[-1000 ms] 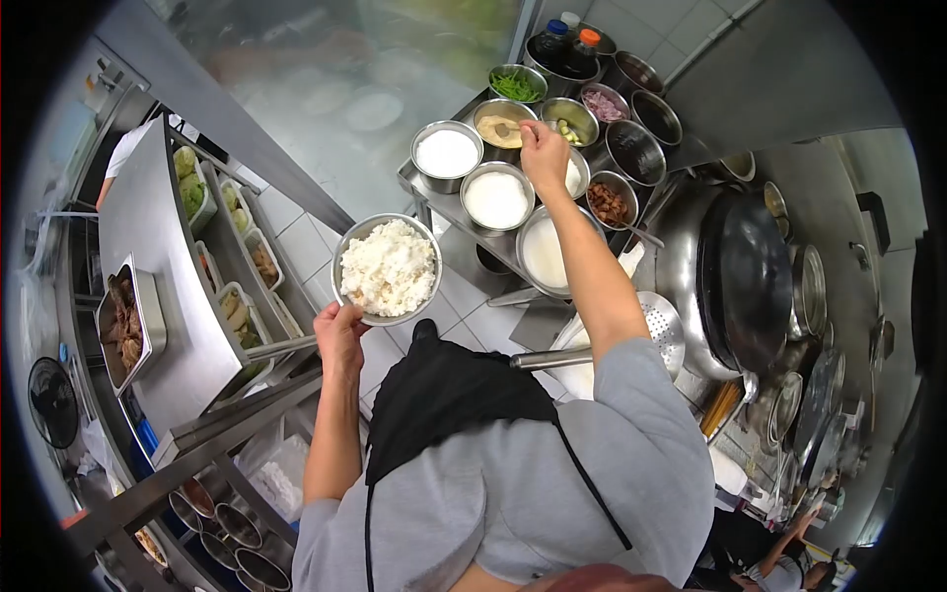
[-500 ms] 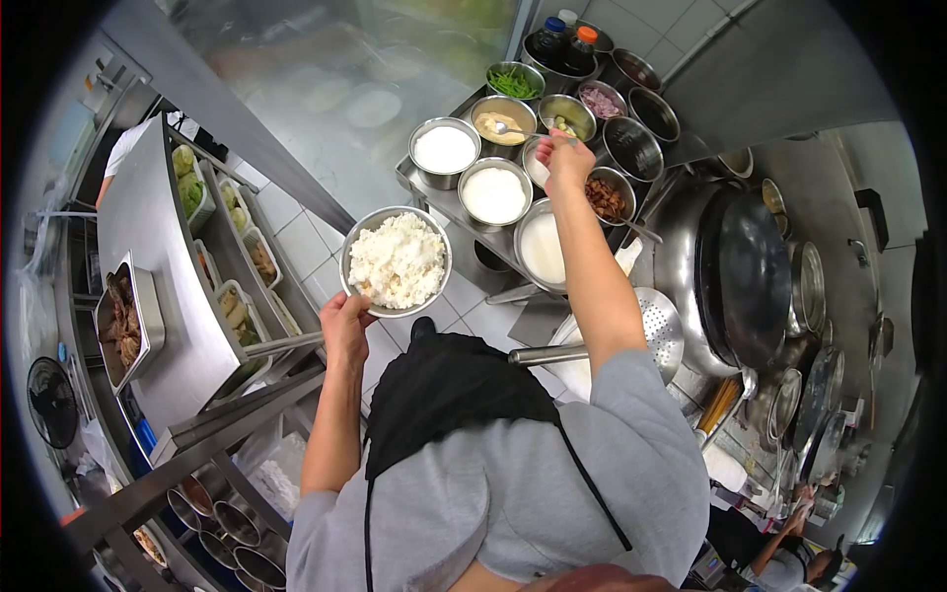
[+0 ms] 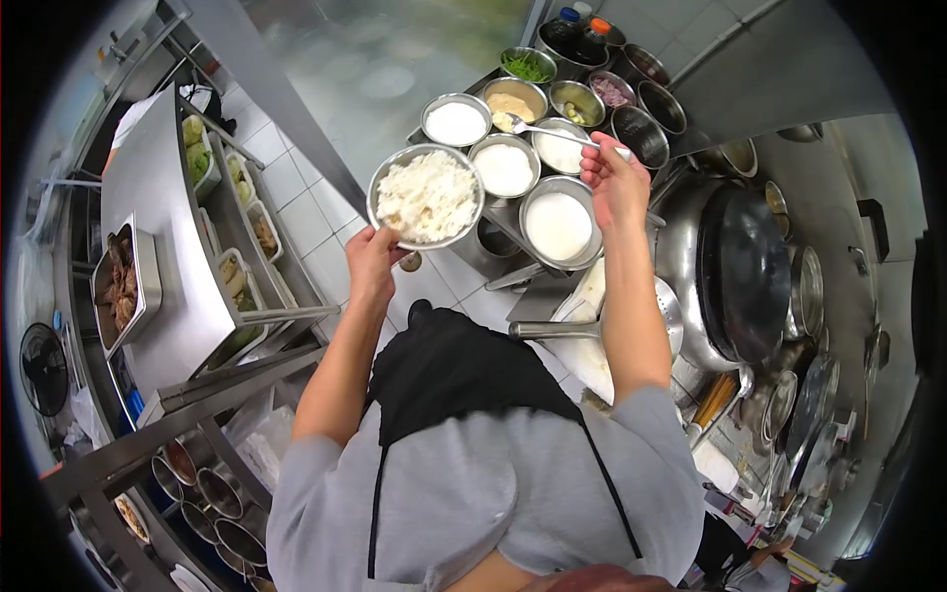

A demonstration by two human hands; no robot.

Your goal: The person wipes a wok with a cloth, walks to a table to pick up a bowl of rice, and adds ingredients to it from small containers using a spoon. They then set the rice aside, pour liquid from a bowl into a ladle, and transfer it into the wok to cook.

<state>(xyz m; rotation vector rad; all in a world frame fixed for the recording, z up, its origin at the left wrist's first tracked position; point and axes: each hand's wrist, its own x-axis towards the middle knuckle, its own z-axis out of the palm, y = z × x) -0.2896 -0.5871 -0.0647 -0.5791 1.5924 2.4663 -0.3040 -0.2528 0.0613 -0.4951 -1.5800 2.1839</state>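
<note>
The big dark round wok (image 3: 750, 271) stood to the right of the steel counter (image 3: 505, 214), which carried metal bowls of white, beige and green foods. My left hand (image 3: 372, 261) gripped the near rim of a round metal bowl (image 3: 477, 205) heaped with white rice (image 3: 426, 195), just beside the counter. My right hand (image 3: 619, 183) pinched a slim silver metal spoon (image 3: 567, 137), its head near the bowl of beige paste (image 3: 509, 103).

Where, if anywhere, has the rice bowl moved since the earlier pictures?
Yes: the rice bowl has moved closer to the leftmost white-filled steel container.
</note>
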